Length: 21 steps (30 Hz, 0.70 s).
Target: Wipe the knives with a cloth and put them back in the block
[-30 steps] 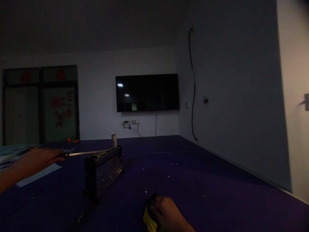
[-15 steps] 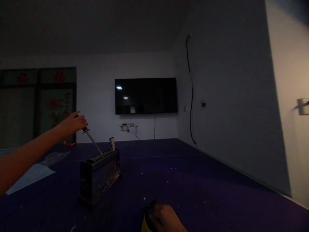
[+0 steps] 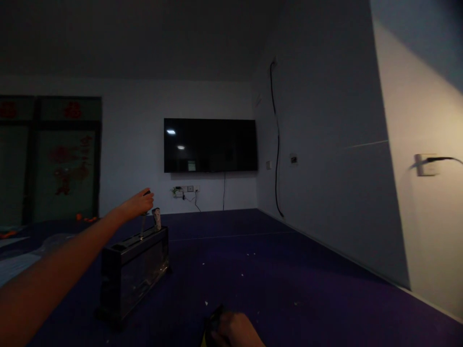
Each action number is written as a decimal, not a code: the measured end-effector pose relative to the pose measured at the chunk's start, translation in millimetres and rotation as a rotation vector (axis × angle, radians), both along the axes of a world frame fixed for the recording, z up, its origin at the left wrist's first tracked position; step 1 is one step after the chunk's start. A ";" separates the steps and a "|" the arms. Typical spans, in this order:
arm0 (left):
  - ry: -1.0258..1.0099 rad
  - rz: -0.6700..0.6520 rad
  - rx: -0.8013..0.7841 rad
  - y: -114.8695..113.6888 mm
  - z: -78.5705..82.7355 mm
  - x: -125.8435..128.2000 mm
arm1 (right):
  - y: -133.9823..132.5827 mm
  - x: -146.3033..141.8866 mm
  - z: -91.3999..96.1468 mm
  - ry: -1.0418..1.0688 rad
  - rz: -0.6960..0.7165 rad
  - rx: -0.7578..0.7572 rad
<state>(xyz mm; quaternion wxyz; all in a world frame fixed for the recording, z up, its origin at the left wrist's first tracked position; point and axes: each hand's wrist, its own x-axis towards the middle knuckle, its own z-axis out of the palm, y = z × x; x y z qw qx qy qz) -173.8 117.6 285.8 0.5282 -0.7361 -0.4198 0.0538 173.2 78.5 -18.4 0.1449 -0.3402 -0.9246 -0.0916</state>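
Observation:
At the left, my left hand [image 3: 140,203] is closed around the dark handle of a sharpening steel [image 3: 143,225], a thin rod whose lower part is down in a slot of the knife block [image 3: 139,270]. This block is dark, narrow and upright, with a see-through side. A pale speckled handle [image 3: 156,218] sticks up from its far end, just right of my left hand. Low in the middle, my right hand [image 3: 235,327] is closed on a black and yellow object [image 3: 211,325]. The bottom edge cuts that object off, and its kind is unclear.
Small white scraps [image 3: 206,303] dot the dark blue tabletop [image 3: 275,279]. Clear plastic and pale sheets [image 3: 18,267] lie at the left behind my forearm. Beyond are a wall-mounted television [image 3: 210,145], hanging cables and a lit wall socket [image 3: 427,165] at right.
My left hand has come down and to the right, and more of the sharpening steel has sunk into the knife block. The view has turned slightly right. My right hand keeps its hold.

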 end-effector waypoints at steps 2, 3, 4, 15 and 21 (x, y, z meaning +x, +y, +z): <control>-0.018 0.008 -0.031 2.0 -18.0 -1.1 | 3.5 -1.7 -2.7 -0.005 0.005 0.006; -0.030 0.010 -0.041 2.9 -26.7 -2.4 | 5.3 -2.5 -4.0 -0.006 0.008 0.009; -0.044 0.011 -0.049 3.8 -34.7 -4.2 | 7.0 -3.1 -5.1 -0.008 0.011 0.011; -0.256 -0.037 -0.136 6.7 -65.3 -15.7 | -4.6 1.8 3.4 0.004 0.007 0.005; -0.675 -0.067 0.054 -17.2 -79.8 -10.4 | -10.1 0.2 8.4 0.022 0.024 -0.018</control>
